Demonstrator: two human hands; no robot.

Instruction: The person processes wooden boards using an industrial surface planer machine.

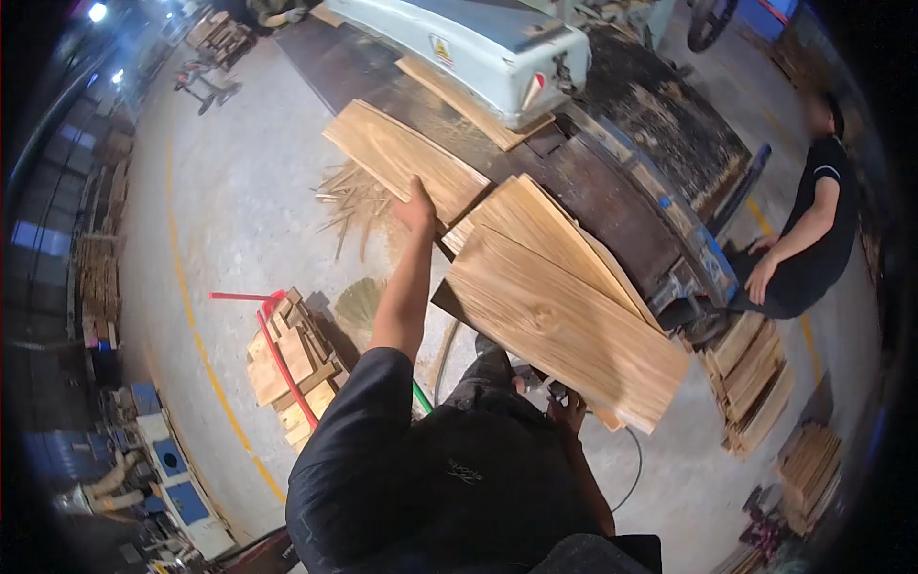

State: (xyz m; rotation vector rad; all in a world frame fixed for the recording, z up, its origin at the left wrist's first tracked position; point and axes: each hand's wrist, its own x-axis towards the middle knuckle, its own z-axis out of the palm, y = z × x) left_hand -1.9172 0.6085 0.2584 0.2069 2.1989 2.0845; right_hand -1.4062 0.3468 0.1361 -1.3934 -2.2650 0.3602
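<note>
My left hand (pixel 416 209) is closed on the near edge of a wooden plank (pixel 406 148), its thumb on top. The plank lies on the dark machine table (pixel 354 67). To its right, a wide grained board (pixel 564 325) slants over other boards (pixel 535 225) at the table's near edge. My right hand (pixel 566 411) is low beside my body, under the wide board's near edge, with its fingers bent round a small dark object that I cannot make out. Another narrow board (pixel 469 103) rests beside the pale machine housing (pixel 478 48).
At the right, a co-worker (pixel 813 220) in black bends beside the machine, near stacked wood (pixel 751 378). A pallet of wood (pixel 287 359) with red handles stands at lower left. Wood strips (pixel 354 196) and a thin hose (pixel 639 469) are on the floor.
</note>
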